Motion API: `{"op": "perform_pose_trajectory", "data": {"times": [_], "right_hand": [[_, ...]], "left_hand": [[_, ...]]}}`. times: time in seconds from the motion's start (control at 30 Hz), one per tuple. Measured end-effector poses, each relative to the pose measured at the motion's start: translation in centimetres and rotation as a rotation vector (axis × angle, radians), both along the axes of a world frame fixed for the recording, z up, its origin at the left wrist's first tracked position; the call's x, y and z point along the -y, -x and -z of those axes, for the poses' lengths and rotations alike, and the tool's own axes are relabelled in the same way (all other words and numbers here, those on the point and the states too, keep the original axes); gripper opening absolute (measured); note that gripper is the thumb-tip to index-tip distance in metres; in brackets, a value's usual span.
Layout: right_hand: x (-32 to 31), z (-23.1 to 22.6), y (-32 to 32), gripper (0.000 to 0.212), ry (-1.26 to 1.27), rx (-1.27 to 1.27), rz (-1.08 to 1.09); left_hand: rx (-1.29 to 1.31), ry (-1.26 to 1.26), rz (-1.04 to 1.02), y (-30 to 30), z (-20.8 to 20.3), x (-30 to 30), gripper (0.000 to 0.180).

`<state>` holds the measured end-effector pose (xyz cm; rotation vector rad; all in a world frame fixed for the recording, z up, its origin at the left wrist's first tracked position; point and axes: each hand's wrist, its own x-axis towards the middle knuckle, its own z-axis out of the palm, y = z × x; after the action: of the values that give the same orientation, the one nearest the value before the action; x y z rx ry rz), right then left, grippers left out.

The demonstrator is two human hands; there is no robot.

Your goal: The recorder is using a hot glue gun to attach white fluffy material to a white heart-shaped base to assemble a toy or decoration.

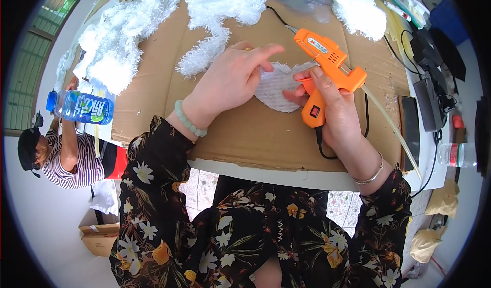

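Head view, left to right: the left hand (222, 78) stretches its index finger rightward, the rest too hidden for me to tell whether they grip anything; by a piece of white fabric (276, 94), an orange glue gun (330, 55) points its nozzle far-left, its long axis slanting near-right to a pale glue stick (391, 122), the right hand (338, 111) closed around its handle. Brown cardboard (255, 145) covers much of the white table (286, 178). Around it I see a striped-shirted person (76, 157), a blue-labelled bottle (82, 106), fluffy white cloth (117, 45) and a clear bottle (458, 155).
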<state>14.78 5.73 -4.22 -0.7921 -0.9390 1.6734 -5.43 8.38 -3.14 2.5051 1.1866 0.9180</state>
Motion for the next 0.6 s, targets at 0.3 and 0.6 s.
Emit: {"op": "perform_pose_trajectory", "data": {"times": [0.3, 0.6], "right_hand": [[0.0, -1.6, -1.9, 0.025, -0.077, -0.08, 0.202], [0.2, 0.0, -2.1, 0.024, 0.029, 0.019, 0.226]], "left_hand": [[-0.353, -0.276, 0.07, -0.7, -0.1, 2.3, 0.033], [-0.528, -0.484, 0.207, -3.0, -0.9, 5.1, 0.032]]}}
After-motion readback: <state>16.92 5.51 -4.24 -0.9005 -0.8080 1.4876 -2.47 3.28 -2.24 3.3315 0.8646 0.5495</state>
